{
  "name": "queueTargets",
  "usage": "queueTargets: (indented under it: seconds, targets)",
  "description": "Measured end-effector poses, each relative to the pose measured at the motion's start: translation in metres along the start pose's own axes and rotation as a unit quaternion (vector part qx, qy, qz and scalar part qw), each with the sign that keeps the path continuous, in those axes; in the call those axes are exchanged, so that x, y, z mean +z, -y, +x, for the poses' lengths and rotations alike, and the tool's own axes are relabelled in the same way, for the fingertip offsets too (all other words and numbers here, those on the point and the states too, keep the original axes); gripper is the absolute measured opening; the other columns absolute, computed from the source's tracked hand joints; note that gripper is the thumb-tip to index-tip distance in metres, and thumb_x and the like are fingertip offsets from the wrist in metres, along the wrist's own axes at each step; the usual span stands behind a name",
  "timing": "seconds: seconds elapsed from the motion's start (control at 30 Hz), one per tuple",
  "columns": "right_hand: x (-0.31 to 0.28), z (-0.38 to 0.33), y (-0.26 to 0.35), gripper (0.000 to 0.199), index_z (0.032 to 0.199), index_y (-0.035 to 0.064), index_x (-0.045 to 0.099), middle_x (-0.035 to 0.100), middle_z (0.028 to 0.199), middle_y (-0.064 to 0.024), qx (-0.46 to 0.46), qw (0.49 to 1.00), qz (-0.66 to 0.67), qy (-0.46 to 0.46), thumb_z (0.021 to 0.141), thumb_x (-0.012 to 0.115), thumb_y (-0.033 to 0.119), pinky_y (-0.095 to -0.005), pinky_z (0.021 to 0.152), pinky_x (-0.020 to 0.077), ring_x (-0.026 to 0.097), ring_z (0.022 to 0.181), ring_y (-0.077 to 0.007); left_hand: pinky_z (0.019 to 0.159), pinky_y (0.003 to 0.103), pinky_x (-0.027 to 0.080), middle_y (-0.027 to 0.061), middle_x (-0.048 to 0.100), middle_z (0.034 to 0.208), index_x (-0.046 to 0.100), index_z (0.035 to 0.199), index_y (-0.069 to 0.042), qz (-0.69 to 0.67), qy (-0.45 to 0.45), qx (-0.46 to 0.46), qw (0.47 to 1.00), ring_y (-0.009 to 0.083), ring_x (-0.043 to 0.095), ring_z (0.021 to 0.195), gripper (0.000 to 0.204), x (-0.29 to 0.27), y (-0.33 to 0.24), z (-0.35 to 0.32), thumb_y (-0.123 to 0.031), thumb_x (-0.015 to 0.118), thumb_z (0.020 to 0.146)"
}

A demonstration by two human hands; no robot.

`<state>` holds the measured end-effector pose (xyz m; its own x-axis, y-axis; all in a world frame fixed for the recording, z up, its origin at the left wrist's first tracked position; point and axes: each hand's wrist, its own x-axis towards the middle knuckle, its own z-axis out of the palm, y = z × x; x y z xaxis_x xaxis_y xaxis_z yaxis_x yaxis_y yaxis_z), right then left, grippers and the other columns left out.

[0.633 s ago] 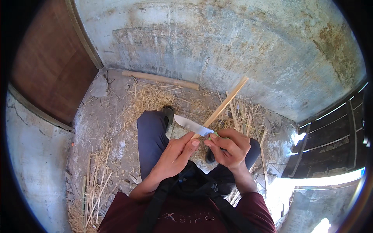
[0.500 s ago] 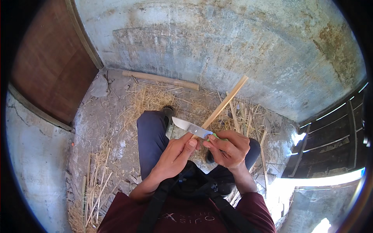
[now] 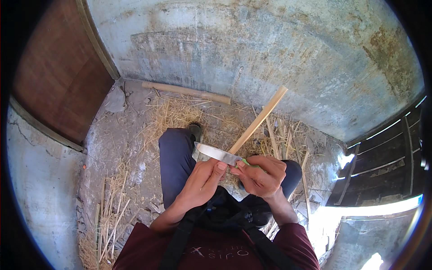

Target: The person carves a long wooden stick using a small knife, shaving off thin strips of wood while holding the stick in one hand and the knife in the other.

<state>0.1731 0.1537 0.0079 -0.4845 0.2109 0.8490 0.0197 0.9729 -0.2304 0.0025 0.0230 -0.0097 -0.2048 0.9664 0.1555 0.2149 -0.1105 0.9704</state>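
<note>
My right hand point(image 3: 264, 174) is closed around the green handle of a knife point(image 3: 218, 154). The blade points left and lies across the near end of a pale split-wood strip point(image 3: 259, 119), probably bamboo. My left hand point(image 3: 203, 182) is closed on that near end, its thumb close below the blade. From there the strip slants up and away to the right, toward the wall. Its gripped end is hidden by the blade and my fingers.
Straw and shavings point(image 3: 173, 114) litter the floor around my feet. A bamboo pole point(image 3: 186, 92) lies along the base of the concrete wall point(image 3: 216, 49). More thin strips point(image 3: 110, 225) lie at the lower left, others point(image 3: 272, 135) at the right. A brown door panel point(image 3: 60, 67) stands at left.
The knife has slid along the strip toward me, down to its gripped end, and its blade has turned slightly. My right hand has come a little nearer my left, which stays in place.
</note>
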Motion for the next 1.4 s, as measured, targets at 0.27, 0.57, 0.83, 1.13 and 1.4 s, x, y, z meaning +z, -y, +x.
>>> queueTargets:
  seconds: [0.27,0.57,0.83,1.13,1.4]
  targets:
    - [0.000,0.003,0.004,0.026,0.086,0.0075,0.077,0.068,0.071,-0.0064,0.003,1.000,0.019,0.009,0.075,0.098,0.018,-0.0290,0.045,0.0456,0.064,0.052,-0.0175,0.058,0.028,0.038,-0.0003,0.056,0.078,0.061,0.111,0.003,-0.029,0.009,0.038,0.999,0.0085,0.044,0.064,0.051,0.002,0.005,0.000,-0.042,0.039,0.119]
    - [0.004,0.001,0.006,0.026,0.087,0.0079,0.077,0.067,0.071,-0.0055,0.005,0.999,0.038,0.004,0.076,0.098,0.021,-0.0285,0.045,0.0435,0.061,0.051,-0.0169,0.059,0.024,0.034,-0.0035,0.051,0.083,0.051,0.138,0.003,-0.122,0.080,0.009,0.989,0.0042,0.038,0.067,0.053,-0.005,0.002,0.000,-0.044,0.040,0.118]
    - [0.004,-0.002,0.007,0.028,0.094,0.0098,0.080,0.067,0.073,-0.0030,-0.006,0.999,0.044,0.002,0.076,0.097,0.021,-0.0276,0.044,0.0417,0.060,0.051,-0.0150,0.059,0.023,0.034,-0.0015,0.051,0.089,0.047,0.142,0.001,-0.160,0.114,-0.013,0.981,0.0051,0.040,0.067,0.048,-0.007,0.000,-0.001,-0.040,0.042,0.118]
    - [0.006,0.001,0.009,0.029,0.093,0.0108,0.079,0.069,0.073,-0.0050,-0.019,0.999,0.028,-0.004,0.075,0.098,0.023,-0.0274,0.045,0.0414,0.061,0.050,-0.0161,0.057,0.023,0.034,-0.0003,0.052,0.088,0.047,0.136,0.001,-0.127,0.066,0.047,0.989,0.0049,0.042,0.066,0.045,-0.002,0.001,-0.002,-0.039,0.040,0.118]
    - [0.006,0.003,0.010,0.029,0.094,0.0119,0.079,0.068,0.071,-0.0044,-0.034,0.999,0.002,-0.012,0.075,0.098,0.023,-0.0262,0.045,0.0400,0.060,0.050,-0.0148,0.054,0.023,0.030,-0.0038,0.048,0.076,0.053,0.122,0.001,-0.119,0.052,0.047,0.990,0.0032,0.038,0.061,0.047,0.000,-0.004,-0.001,-0.045,0.044,0.117]
